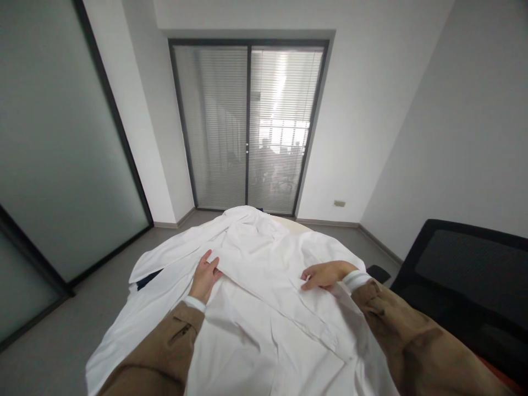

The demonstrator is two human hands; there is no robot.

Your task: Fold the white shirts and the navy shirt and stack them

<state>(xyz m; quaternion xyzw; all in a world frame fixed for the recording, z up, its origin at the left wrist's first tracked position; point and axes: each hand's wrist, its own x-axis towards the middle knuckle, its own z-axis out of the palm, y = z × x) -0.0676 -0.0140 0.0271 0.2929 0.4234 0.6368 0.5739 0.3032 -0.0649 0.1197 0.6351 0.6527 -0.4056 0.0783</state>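
A large white coat lies spread and wrinkled over a table, its cloth draping down toward me. My left hand is at the left of a long, straight edge of the cloth. That edge runs between its thumb and fingers, which are partly spread. On the other side, my right hand pinches a bit of the same coat between thumb and bent fingers. A sleeve-like part stretches out at the left, with a dark blue patch showing beneath it.
A pale table edge shows at the far right of the cloth. Close on the right stands a black mesh office chair. Glass doors with blinds are in the far wall, and a frosted glass panel is on the left.
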